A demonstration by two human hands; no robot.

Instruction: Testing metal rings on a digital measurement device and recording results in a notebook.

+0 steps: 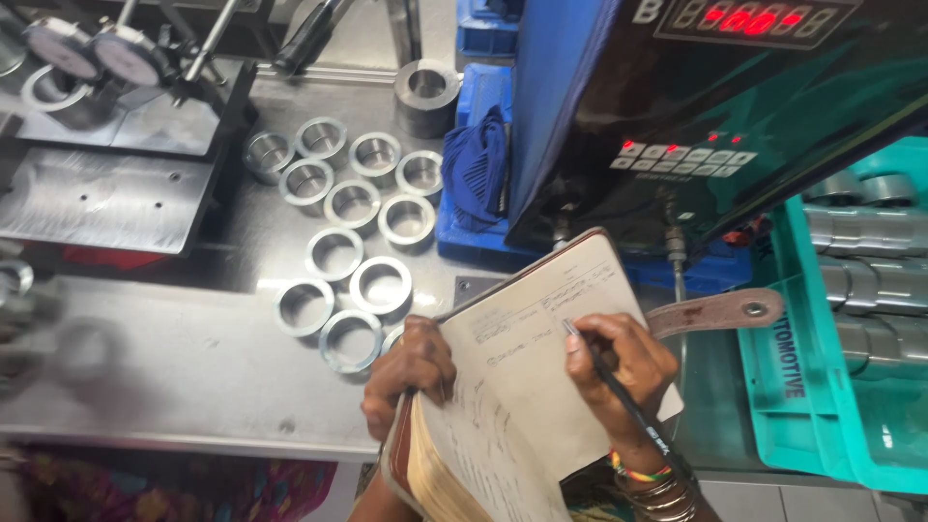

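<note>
While the notebook is open: the left hand [411, 372] props it from the left edge and the right hand [623, 372] rests on its page.
Left fingers: curled onto the notebook [527, 387], thumb side against the page edge.
Right fingers: pinched together on a dark pen [619, 391], its tip touching the upper part of the page.
Notebook: tilted, brown cover, cream pages with handwriting, held over the near edge of the table [193, 377], just in front of the dark machine.
Strap: a brown leather strap [720, 311] sticks out to the right of the notebook.
Rings: about a dozen short steel rings [353, 203] lie on the table, left of the notebook and apart from both hands.
Machine: dark machine [735, 106] with red lit digits, directly behind the notebook.
Crate: teal crate [851, 319] at right holds steel cylinders.
Cloth: a blue cloth [476, 164] lies beside the machine.
Wrist: coloured bangles [657, 483] on the right wrist.
</note>
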